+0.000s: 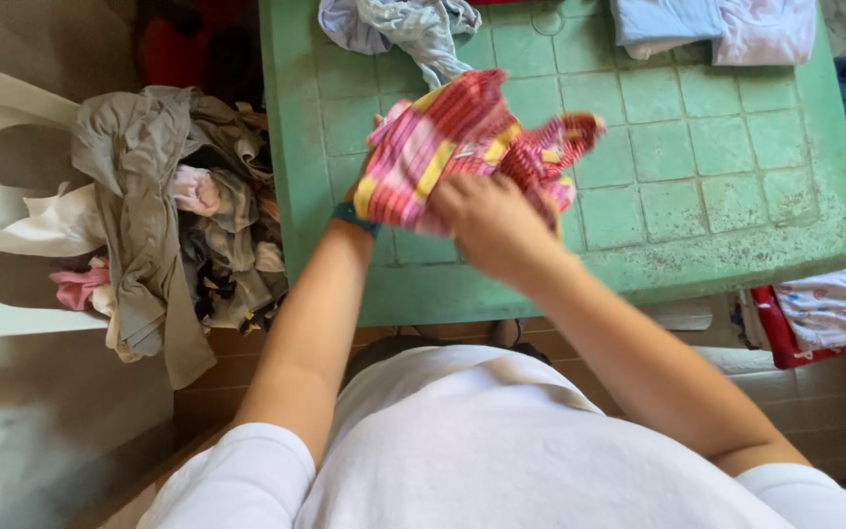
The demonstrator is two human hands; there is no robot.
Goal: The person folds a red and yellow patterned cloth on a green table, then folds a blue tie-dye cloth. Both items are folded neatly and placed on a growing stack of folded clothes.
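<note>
I hold a small pink, red and yellow checked garment [452, 142] above the green plastic table [717, 167]. My left hand [369, 201] is mostly hidden under the cloth, gripping its lower left corner; a teal band shows at the wrist. My right hand [487, 220] grips the garment's lower middle, its back turned to the camera. The cloth is bunched and blurred.
A heap of grey, pink and patterned clothes [164, 206] lies on a white chair at the left. A crumpled pale blue garment [403, 29] and folded light blue and pink clothes [717, 27] lie at the table's far edge. More cloth [824, 309] lies at the right.
</note>
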